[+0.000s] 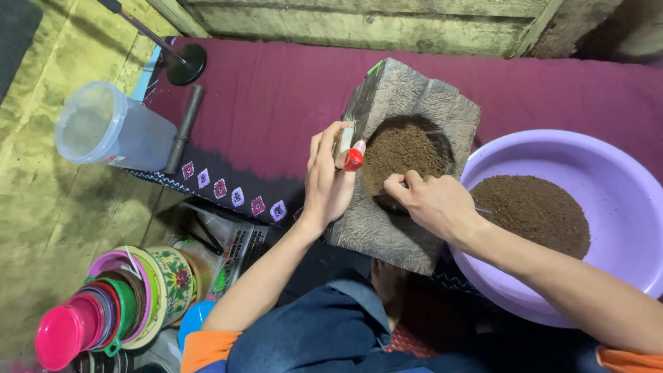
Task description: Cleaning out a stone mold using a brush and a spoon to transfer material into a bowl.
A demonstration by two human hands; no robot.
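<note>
I see my left hand (330, 181) with its grip clamped on a small clear bottle with a red cap (347, 150), held tilted at the nine o'clock edge of the hollow in a grey, rough-carved stone mortar block (421, 97). My right hand (431, 202) sits at the hollow's six o'clock rim, fingers pinched together on something thin; I cannot tell what it is, only that a slim sliver shows past the wrist. The hollow is filled with dark brown ground powder (404, 148), touching both hands' working edges.

At three o'clock from the block, just beside it, stands a wide lilac plastic basin (608, 173) holding a mound of the same brown powder (535, 211). The block and basin rest on a maroon cloth with a patterned border (276, 97).

Out at nine o'clock, well apart, a clear plastic jug (103, 128) lies on its side on the wooden floor (41, 207), a dark cylindrical pestle (183, 128) just beside it. At seven o'clock is a stack of colourful round containers and lids (117, 304). My blue-clad knee (324, 331) is at six o'clock.
</note>
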